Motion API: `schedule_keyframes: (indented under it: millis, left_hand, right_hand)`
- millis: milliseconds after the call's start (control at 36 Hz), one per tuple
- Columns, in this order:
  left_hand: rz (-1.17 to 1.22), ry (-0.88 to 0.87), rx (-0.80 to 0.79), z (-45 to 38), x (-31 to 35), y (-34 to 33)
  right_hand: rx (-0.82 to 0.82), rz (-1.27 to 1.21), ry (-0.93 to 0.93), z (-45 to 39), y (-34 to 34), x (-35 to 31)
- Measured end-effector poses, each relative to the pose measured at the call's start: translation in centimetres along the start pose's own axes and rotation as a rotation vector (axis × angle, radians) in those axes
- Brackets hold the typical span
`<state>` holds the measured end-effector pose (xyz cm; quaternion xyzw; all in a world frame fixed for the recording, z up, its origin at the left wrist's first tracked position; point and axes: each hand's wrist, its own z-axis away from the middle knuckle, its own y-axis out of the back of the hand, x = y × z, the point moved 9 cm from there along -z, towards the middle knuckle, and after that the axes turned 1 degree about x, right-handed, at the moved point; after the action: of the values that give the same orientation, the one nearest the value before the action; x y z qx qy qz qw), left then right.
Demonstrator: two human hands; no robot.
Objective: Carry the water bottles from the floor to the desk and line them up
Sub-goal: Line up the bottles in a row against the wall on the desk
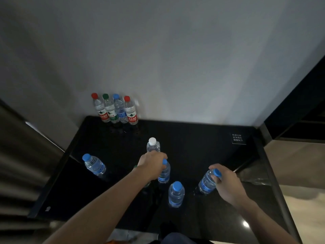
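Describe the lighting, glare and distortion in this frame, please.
Head view: dim overall, the black desk nearly swallows detail; a small glare spot sits near its front right edge; wide-angle bending curves the desk edges and wall; the four-bottle row at the wall looks soft, the right hand clearer.

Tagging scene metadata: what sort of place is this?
Probably a hotel room or similar lodging, not certain. A glossy black desk is set into a plain wall corner, a small printed notice card sits on it, and a row of bottled waters lines the wall.
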<state>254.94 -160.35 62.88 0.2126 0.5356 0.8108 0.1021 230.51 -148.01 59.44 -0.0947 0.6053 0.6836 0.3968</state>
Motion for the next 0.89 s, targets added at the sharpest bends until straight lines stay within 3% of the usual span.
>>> schedule_keyframes:
  millis: [694, 889]
  left_hand:
    - [0.032, 0.259, 0.055, -0.4, 1.7, 1.5]
    - [0.018, 0.238, 0.037, -0.3, 3.5, 1.5]
  right_hand:
    - [-0.170, -0.025, 0.048, -3.9, 1.0, 1.3]
    - [-0.209, -0.099, 0.057, -5.2, 0.9, 1.3]
